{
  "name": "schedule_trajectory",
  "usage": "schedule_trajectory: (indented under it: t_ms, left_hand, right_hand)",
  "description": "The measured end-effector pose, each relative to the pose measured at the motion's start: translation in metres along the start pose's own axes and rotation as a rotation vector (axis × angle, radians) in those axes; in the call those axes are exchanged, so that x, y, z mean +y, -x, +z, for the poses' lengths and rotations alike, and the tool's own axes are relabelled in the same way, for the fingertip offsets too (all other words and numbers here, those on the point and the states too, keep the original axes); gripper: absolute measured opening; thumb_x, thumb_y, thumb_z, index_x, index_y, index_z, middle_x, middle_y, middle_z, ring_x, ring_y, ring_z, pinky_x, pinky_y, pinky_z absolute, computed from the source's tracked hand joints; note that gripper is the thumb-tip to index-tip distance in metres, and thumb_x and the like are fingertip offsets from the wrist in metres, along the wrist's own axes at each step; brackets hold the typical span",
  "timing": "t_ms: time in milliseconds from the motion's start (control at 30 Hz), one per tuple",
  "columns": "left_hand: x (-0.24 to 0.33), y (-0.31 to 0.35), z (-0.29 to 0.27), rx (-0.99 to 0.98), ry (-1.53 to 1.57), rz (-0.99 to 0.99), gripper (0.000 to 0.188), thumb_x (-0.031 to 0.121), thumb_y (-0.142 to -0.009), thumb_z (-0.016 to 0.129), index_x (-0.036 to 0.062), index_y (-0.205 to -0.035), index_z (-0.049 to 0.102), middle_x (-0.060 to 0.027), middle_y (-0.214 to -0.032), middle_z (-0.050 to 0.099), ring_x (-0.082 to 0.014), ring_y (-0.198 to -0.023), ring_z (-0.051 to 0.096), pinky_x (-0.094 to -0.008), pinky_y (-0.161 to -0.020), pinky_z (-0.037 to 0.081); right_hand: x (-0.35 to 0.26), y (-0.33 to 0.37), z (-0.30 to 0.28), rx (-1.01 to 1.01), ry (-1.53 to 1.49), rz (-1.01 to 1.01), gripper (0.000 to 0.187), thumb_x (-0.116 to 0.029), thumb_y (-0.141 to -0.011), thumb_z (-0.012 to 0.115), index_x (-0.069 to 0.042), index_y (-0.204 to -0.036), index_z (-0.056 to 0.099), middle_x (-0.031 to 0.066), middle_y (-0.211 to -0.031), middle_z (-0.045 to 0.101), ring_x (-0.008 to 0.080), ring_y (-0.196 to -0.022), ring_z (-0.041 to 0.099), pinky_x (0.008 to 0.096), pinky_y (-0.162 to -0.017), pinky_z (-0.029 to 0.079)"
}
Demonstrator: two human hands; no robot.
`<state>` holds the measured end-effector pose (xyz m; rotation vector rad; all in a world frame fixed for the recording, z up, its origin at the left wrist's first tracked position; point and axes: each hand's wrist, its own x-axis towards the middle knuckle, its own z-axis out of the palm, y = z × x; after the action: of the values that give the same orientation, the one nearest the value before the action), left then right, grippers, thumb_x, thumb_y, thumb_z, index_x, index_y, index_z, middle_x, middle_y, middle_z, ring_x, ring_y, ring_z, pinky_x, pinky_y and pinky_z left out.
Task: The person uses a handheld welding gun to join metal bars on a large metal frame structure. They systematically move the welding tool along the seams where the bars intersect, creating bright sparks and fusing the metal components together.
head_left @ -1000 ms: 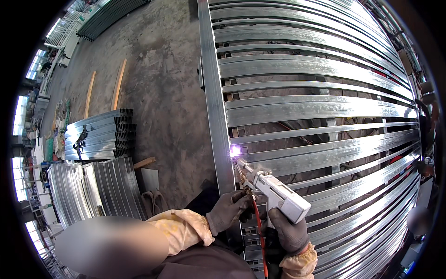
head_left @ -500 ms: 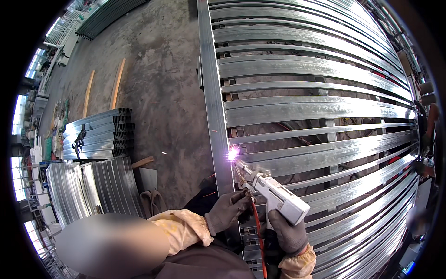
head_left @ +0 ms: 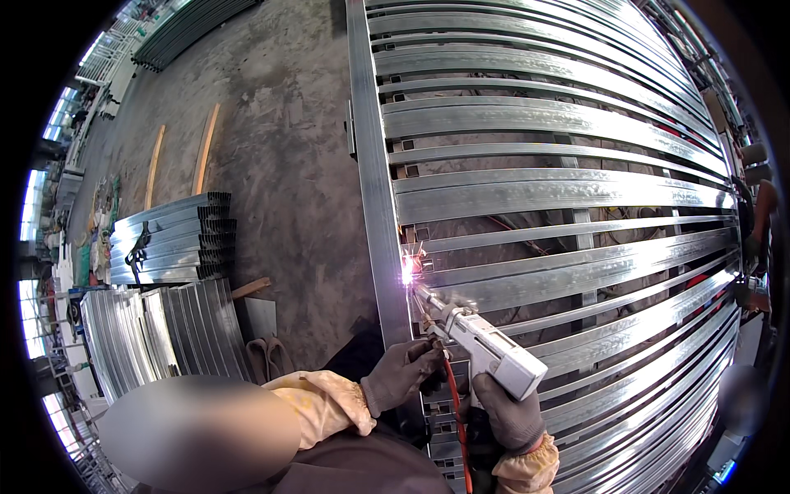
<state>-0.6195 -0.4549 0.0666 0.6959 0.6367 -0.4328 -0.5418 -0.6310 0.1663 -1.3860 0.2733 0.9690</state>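
Observation:
A white handheld welding gun (head_left: 498, 350) is gripped in my right hand (head_left: 512, 416), which wears a grey glove and a tan cuff. Its metal nozzle (head_left: 432, 298) points up and left at a bright purple-white weld spark (head_left: 408, 267). That spark sits where a cross tube (head_left: 510, 280) meets the long galvanized side rail (head_left: 372, 165). Closed in a pinch, my gloved left hand (head_left: 401, 375) is at the front of the gun, at the upper end of a thin red hose (head_left: 457, 420); its fingertips are partly hidden.
Many parallel galvanized tubes (head_left: 527, 193) form a large frame on the right. Bundled metal profiles (head_left: 169, 239) and a second stack (head_left: 156, 333) lie at left, with wooden strips (head_left: 207, 148) on the concrete floor (head_left: 288, 165). Another person's arm (head_left: 761, 218) shows at the far right.
The weld spark and nozzle tip have shifted slightly left relative to the cross tube, along the joint at the side rail. Sparks now spray upward. Both hands keep their hold.

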Motion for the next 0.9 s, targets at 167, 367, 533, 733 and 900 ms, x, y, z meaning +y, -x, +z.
schedule_trajectory:
  t_ms: [167, 367, 533, 733, 900]
  left_hand:
    - [-0.007, -0.003, -0.004, -0.021, 0.011, 0.058, 0.028, 0.023, -0.101, 0.060, 0.0005, -0.117, 0.061, 0.0075, -0.084, 0.051, -0.0011, -0.069, 0.039, -0.0180, -0.061, 0.032]
    - [0.010, 0.005, 0.008, 0.034, -0.078, -0.042, 0.031, 0.030, -0.100, 0.061, 0.0014, -0.112, 0.065, 0.0080, -0.076, 0.049, -0.0015, -0.065, 0.038, -0.0190, -0.056, 0.031]
    - [0.001, 0.000, -0.004, -0.008, -0.154, -0.003, 0.031, 0.036, -0.100, 0.060, 0.0052, -0.102, 0.060, -0.0014, -0.082, 0.062, -0.0100, -0.070, 0.059, -0.0267, -0.060, 0.044]
    - [0.001, 0.000, -0.004, -0.010, -0.163, -0.017, 0.032, 0.036, -0.100, 0.060, 0.0044, -0.102, 0.060, -0.0029, -0.082, 0.063, -0.0107, -0.070, 0.059, -0.0269, -0.060, 0.043]
    - [-0.001, 0.000, -0.006, -0.038, -0.148, -0.005, 0.030, 0.034, -0.100, 0.060, 0.0047, -0.106, 0.060, -0.0036, -0.083, 0.064, -0.0108, -0.070, 0.059, -0.0269, -0.061, 0.044]
  right_hand:
    - [0.003, -0.001, 0.000, 0.006, 0.070, -0.028, 0.032, -0.010, -0.094, 0.060, 0.004, -0.123, 0.055, 0.0071, -0.090, 0.066, 0.0138, -0.075, 0.065, 0.0282, -0.064, 0.053]
    - [-0.004, 0.001, 0.001, -0.008, 0.057, 0.005, 0.032, -0.010, -0.094, 0.060, 0.005, -0.121, 0.054, 0.0073, -0.086, 0.065, 0.0140, -0.072, 0.065, 0.0281, -0.062, 0.052]
    - [-0.002, 0.002, 0.003, -0.014, 0.036, -0.006, 0.031, -0.008, -0.093, 0.059, 0.005, -0.121, 0.054, 0.0072, -0.085, 0.065, 0.0141, -0.071, 0.065, 0.0279, -0.061, 0.051]
    - [0.004, -0.001, -0.002, -0.035, 0.079, -0.015, 0.032, -0.009, -0.094, 0.058, 0.005, -0.122, 0.054, 0.0071, -0.086, 0.065, 0.0141, -0.071, 0.065, 0.0281, -0.062, 0.051]
    - [0.007, 0.000, -0.003, -0.009, -0.005, -0.009, 0.035, -0.010, -0.094, 0.059, 0.004, -0.126, 0.053, 0.0073, -0.090, 0.065, 0.0147, -0.073, 0.064, 0.0284, -0.064, 0.053]
